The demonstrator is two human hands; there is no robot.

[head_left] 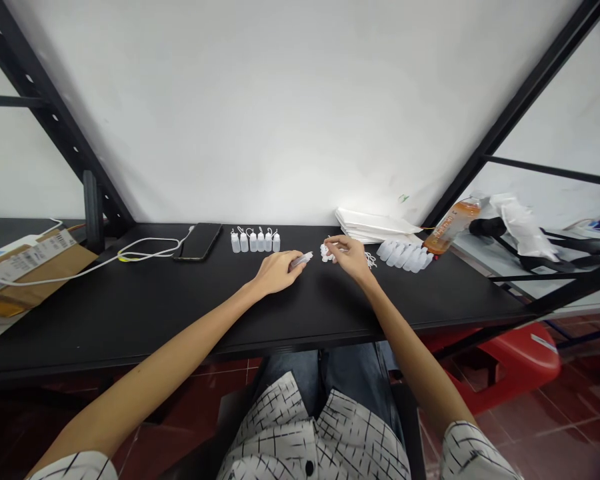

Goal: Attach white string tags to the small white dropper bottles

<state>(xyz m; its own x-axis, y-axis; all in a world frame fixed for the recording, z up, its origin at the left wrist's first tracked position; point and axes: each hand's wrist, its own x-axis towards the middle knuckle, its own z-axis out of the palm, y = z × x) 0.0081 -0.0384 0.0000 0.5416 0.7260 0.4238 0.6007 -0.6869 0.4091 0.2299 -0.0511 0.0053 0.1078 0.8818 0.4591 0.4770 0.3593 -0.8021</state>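
My left hand [279,272] is closed around a small translucent squeeze bottle [301,261], which lies tilted with its neck toward the right. My right hand [351,257] reaches over a little cluster of white caps [325,252], its fingers bent and the fingertips at the pile. Whether a cap is between those fingertips is too small to tell. Behind my left hand stands a row of several capped bottles [256,241] with thin loops at their tops. To the right of my right hand lie several bottles [405,256] without visible caps, and thin white strap pieces [371,260].
A stack of white sheets or bags [375,225] lies against the wall. An orange-filled bottle [453,223] leans at the right. A phone [199,241] with a white cable [150,241] and a cardboard box [27,267] are left. Below right is a red stool [515,363].
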